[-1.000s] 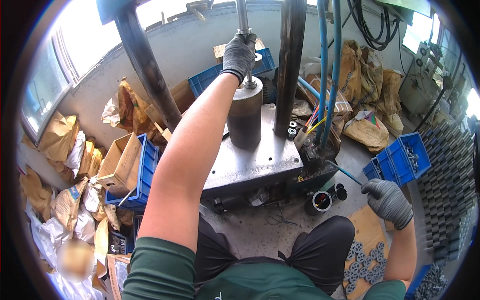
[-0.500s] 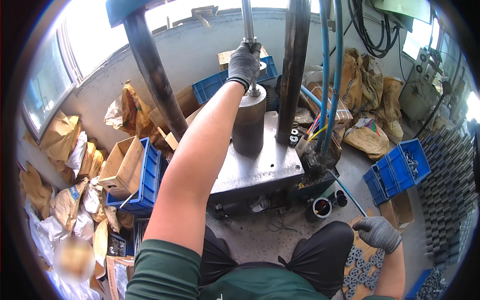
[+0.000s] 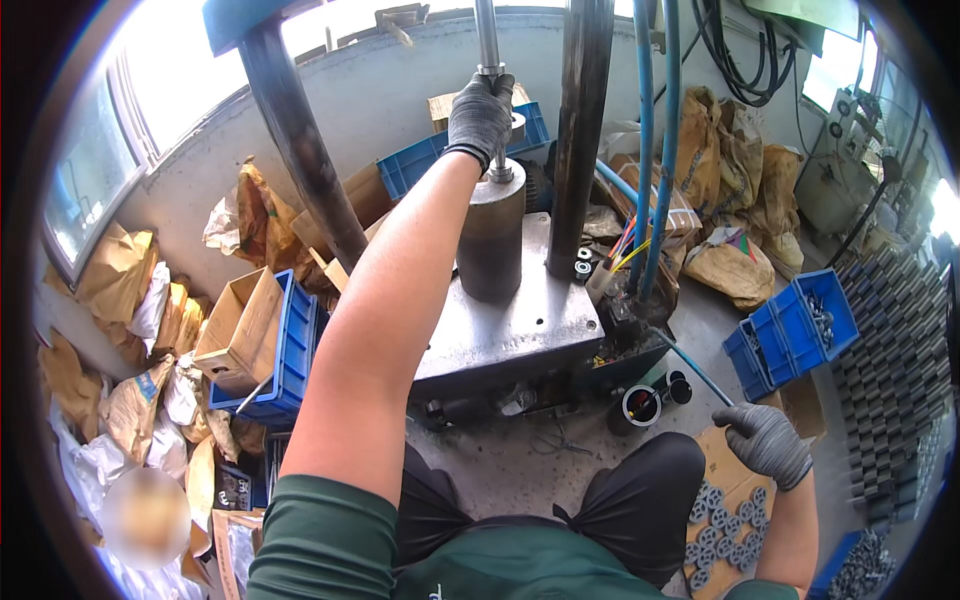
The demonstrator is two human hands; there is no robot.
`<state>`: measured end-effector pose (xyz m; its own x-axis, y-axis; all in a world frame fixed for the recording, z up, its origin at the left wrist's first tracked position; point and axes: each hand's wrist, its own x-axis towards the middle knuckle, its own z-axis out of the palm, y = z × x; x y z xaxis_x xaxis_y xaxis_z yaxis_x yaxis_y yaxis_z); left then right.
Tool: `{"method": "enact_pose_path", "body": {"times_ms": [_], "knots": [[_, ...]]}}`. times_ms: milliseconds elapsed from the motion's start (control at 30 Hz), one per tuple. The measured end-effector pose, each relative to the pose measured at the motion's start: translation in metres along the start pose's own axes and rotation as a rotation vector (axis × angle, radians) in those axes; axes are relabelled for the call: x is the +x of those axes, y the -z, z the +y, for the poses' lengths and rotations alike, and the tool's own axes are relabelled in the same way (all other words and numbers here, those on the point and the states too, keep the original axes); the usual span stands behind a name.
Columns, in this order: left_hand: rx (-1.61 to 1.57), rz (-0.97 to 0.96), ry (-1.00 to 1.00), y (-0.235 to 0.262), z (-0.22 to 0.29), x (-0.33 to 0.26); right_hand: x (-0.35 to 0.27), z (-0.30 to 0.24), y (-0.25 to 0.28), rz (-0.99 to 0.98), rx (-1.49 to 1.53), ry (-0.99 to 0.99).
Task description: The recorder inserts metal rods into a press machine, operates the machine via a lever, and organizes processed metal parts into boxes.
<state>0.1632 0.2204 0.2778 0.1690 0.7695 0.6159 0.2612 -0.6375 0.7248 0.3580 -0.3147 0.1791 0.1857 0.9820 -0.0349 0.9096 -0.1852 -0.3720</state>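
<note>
Two knit-gloved hands: left hand [image 3: 481, 115] wraps a thin steel rod [image 3: 487, 40] above a dull cylinder [image 3: 491, 240] (round, smooth); right hand [image 3: 766, 443] curls empty over ringed parts [image 3: 715, 515]

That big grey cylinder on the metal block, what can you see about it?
The cylinder is dull dark grey and looks like metal, with a plain smooth side. It stands upright on the flat steel plate of the press, beside a dark column. A thin shiny rod comes down to its flat top, where the gloved left hand grips a small part. The left forearm hides its lower left edge.
</note>
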Motion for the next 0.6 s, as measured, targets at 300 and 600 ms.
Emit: {"method": "enact_pose_path", "body": {"times_ms": [300, 600], "knots": [[0.024, 0.010, -0.007, 0.004, 0.002, -0.002, -0.001, 0.010, -0.006, 0.004, 0.046, 0.065], [0.132, 0.024, -0.036, 0.005, 0.003, -0.003, -0.001, 0.013, -0.005, -0.038, 0.060, 0.061]]}}
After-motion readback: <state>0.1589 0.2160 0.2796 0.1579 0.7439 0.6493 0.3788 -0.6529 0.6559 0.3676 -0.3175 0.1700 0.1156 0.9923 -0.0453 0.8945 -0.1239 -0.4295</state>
